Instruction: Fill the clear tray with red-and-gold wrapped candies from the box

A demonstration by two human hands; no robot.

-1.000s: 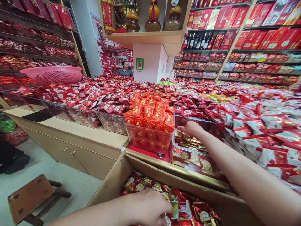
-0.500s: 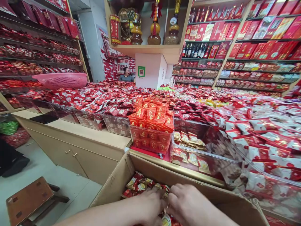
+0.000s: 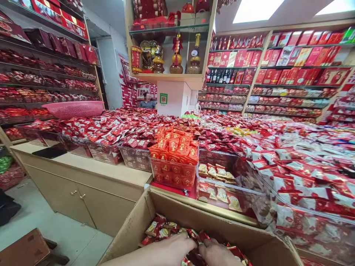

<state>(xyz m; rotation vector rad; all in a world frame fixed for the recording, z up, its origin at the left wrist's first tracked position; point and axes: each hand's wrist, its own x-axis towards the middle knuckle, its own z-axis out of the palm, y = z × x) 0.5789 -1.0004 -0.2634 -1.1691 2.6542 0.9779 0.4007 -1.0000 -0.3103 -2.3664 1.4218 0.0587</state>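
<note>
An open cardboard box (image 3: 130, 226) stands at the bottom of the view, with small red and gold packets (image 3: 155, 226) inside. My left hand (image 3: 177, 246) is down among these packets, palm down, its fingertips partly hidden. Close to its right, my right hand (image 3: 215, 252) also reaches into the packets with bent fingers. Whether either hand grips a packet cannot be made out. Beyond the box, a clear bin (image 3: 173, 173) is piled with orange-red packets. To its right, another clear bin (image 3: 222, 192) holds gold packets in its left part.
A beige counter (image 3: 111, 173) runs left, bearing a black flat object (image 3: 49, 152) and several filled bins. A pink basket (image 3: 74, 109) rests on packets. A brown stool (image 3: 24, 249) stands lower left. A person (image 3: 148, 101) is at the back. Red-and-white packets (image 3: 288, 181) fill the right.
The camera view has tilted up and shifted, so the shelves show more. My hands have moved slightly apart and sit deeper among the packets, with more packets visible right of my right hand.
</note>
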